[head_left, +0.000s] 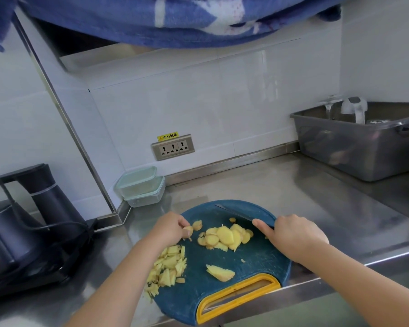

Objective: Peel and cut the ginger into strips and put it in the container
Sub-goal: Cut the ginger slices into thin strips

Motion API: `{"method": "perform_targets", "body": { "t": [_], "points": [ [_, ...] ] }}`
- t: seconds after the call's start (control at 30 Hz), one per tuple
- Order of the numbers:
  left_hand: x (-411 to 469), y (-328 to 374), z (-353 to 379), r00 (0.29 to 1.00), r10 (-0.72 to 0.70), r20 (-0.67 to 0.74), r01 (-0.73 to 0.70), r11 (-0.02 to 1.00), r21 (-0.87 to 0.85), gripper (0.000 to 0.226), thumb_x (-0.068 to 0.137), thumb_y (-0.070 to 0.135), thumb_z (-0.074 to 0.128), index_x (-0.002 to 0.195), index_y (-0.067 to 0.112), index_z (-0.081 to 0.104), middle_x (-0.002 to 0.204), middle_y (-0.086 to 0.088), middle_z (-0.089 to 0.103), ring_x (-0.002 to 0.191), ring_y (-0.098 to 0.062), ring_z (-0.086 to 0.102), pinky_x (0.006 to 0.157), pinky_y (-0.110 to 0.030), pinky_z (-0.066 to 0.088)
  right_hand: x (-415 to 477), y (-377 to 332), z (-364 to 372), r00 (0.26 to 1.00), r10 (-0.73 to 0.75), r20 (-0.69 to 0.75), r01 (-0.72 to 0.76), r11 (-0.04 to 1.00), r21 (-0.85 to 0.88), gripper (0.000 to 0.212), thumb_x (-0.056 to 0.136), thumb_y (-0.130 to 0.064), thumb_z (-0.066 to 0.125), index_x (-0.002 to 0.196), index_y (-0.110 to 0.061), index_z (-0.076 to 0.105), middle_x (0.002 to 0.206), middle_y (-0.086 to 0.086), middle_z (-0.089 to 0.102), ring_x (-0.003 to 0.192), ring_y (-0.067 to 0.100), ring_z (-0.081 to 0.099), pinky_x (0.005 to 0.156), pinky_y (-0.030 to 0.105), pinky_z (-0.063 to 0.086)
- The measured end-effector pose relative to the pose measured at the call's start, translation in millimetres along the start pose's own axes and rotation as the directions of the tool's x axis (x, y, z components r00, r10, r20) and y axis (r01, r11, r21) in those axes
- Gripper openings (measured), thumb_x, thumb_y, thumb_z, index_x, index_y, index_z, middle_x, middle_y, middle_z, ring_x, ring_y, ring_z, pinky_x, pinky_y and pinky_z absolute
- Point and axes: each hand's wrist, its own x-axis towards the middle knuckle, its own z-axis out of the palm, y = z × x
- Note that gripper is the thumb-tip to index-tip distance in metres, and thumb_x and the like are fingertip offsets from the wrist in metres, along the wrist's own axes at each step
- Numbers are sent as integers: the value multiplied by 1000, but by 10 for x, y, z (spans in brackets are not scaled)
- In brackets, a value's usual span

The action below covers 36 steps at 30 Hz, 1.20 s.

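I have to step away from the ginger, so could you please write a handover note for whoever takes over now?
Left hand pinches a ginger slice on the left of the cutting board.
Right hand grips the knife, blade pointing away over the board.
Sliced ginger lies mid-board, strips are piled at the left edge, and one wedge lies nearer the handle.
Stacked containers stand by the wall.
Done: slices and some strips.
Left: cut the remaining slices and wedge into strips, then move everything into a container.

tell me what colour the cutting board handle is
Yellow handle on a dark blue cutting board; head view.
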Motion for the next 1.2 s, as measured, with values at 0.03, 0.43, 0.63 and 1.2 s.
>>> {"method": "perform_targets", "body": {
  "t": [0.03,0.43,0.63,1.2],
  "points": [
    [-6,15,-2,1000,-2,10,2,1000,7,19,87,19,68,106,19,65,105,2,62,97,-12,58,82,-23,42,0,0,-2,1000,1,1,-1,1000,1,71,88,-74,13,66,-18,50,68,-1,58,64,14,60,61,27,53],
    [-65,44,-24,996,57,-65,-66,988,-141,22,85,15,69,103,25,62,94,7,63,87,-9,61,82,-28,50,-16,-8,-7,1000,9,13,-10,1000,21,73,88,-75,14,70,-17,54,71,0,61,65,14,61,62,27,54],
    [-252,77,-105,998,60,-4,-56,915,-400,18,85,9,69,99,19,67,88,6,68,76,-4,65,61,-13,50,-32,-32,-74,998,34,54,-36,999,30,71,89,-73,14,66,-16,50,69,1,56,65,17,58,60,29,49],
    [-970,-138,-269,988,-11,-152,-80,812,-578,20,79,8,75,95,11,64,89,-10,71,72,-16,65,61,-20,52,-675,65,-907,684,-165,711,-219,883,416,65,80,-81,32,56,-20,38,48,-2,28,38,14,27,39,21,28]
  ]
}}
